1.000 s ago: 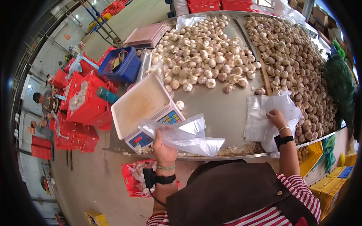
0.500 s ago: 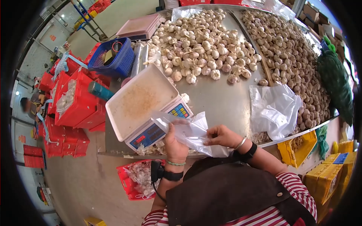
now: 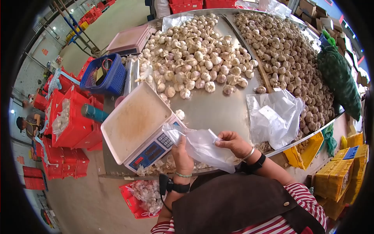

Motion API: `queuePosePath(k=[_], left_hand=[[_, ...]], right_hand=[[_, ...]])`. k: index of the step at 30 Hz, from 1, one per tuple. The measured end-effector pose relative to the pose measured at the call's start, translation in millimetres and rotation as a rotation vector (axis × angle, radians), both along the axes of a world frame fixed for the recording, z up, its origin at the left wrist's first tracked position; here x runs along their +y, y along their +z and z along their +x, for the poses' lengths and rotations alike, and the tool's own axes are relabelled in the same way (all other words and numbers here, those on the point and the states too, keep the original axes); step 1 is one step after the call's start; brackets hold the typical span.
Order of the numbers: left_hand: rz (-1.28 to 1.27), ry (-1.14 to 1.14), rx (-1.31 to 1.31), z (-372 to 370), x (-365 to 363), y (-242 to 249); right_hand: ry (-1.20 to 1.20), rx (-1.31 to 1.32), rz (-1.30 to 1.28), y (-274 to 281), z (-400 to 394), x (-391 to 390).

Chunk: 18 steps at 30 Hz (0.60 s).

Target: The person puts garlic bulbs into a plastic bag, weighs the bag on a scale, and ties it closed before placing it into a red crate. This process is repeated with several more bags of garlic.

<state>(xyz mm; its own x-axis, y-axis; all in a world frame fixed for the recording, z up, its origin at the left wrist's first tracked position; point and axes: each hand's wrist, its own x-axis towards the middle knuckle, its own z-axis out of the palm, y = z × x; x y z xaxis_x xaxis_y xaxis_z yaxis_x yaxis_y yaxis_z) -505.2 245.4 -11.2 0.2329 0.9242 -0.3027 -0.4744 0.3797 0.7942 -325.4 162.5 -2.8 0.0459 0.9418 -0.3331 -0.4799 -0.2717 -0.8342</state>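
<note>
A clear plastic bag (image 3: 206, 146) is stretched between my two hands, near the table's front edge. My left hand (image 3: 182, 159) pinches its left side with thumb and fingers, just right of the digital scale (image 3: 136, 123). On the bag's other upper edge, my right hand (image 3: 235, 144) is closed between thumb and forefinger. No garlic shows inside the bag. Further right lies a stack of clear plastic bags (image 3: 274, 117). Beyond my hands a heap of pale garlic bulbs (image 3: 194, 54) covers the metal table (image 3: 210, 107).
A wooden divider (image 3: 261, 72) separates a second garlic heap (image 3: 284, 50) on the right. Left of the scale are a blue basket (image 3: 113, 80), a teal bottle (image 3: 94, 113) and red crates (image 3: 70, 152). A red crate of bagged garlic (image 3: 130, 202) sits below. Another person (image 3: 31, 124) is far left.
The bag is now spread wider and flatter as my right hand has moved slightly right and up. The whole view has shifted a little, moving the table's contents leftward.
</note>
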Motion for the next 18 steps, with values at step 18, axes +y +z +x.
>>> queuePosePath(k=[18], left_hand=[[0.531, -0.260, 1.942, 121.9, 126.2, -66.6]], right_hand=[[0.113, -1.414, -0.325, -30.6, 303.5, 45.7]])
